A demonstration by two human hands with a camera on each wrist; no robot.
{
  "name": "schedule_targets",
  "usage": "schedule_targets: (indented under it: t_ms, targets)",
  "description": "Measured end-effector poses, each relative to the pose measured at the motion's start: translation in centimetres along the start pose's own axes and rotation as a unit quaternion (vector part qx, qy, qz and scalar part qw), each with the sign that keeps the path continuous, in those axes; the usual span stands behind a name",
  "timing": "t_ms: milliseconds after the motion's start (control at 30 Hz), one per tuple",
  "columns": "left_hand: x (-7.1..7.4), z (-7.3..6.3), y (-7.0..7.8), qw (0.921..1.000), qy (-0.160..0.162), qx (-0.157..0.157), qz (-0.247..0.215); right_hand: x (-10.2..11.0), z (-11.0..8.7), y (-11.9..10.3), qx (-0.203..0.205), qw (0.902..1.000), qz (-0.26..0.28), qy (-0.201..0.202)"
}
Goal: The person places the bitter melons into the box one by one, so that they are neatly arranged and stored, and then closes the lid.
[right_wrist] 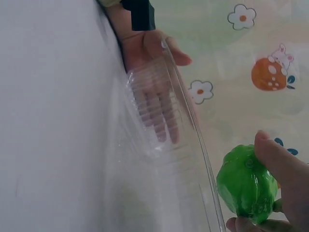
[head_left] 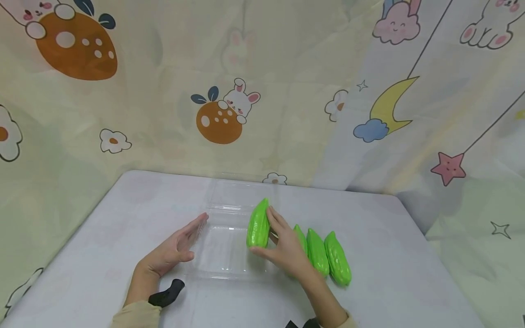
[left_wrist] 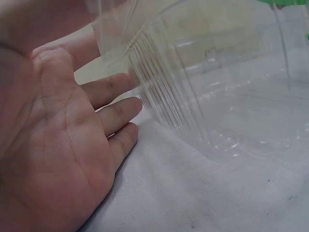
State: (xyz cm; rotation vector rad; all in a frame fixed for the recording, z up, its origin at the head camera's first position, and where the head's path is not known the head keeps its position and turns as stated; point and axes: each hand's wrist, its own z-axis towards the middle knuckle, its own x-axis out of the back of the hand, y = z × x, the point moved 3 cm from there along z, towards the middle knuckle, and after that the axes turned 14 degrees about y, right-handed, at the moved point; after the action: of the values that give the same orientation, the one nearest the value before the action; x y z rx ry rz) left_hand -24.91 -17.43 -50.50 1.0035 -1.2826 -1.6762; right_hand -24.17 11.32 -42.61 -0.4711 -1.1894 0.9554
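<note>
A glossy green ridged vegetable [head_left: 258,224], long and pointed at its top, is pinched between the thumb and fingers of my right hand [head_left: 287,248]. It is held nearly upright over the right side of a clear plastic box [head_left: 221,262], whose lid [head_left: 242,193] lies back behind it. My left hand [head_left: 170,250] stands at the box's left wall with straight fingers. In the left wrist view, the fingertips [left_wrist: 128,107] reach the box's ribbed corner. In the right wrist view, the green vegetable [right_wrist: 247,183] shows its blunt, lumpy end, beyond the box's rim [right_wrist: 193,121].
To the right of the box, several more green vegetables [head_left: 317,252] lie side by side on the white-covered table [head_left: 393,264]; my right hand partly hides one. A patterned cloth [head_left: 287,114] hangs behind the table. Black straps [head_left: 166,294] are at the wrists.
</note>
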Motion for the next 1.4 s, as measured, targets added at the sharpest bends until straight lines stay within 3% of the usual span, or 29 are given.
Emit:
schedule_targets:
  t_ms: [400,700,1133,1400]
  targets:
    - [0.0,0.1,-0.1,0.9999,0.011,0.001,0.011,-3.3,0.1,-1.2,0.009,0.9997,0.011,-0.022]
    - [0.2,0.2,0.0,0.9999,0.012,-0.001,0.009,-5.7,0.2,-1.9,-0.011,0.9991,0.017,-0.038]
    - [0.2,0.2,-0.2,0.9997,0.018,0.013,0.015,-7.2,0.5,-2.3,-0.017,0.9988,0.022,-0.041]
    - [-0.1,0.2,0.0,0.9998,0.015,0.012,0.007,-8.0,0.7,-2.6,-0.013,0.9984,-0.011,-0.055]
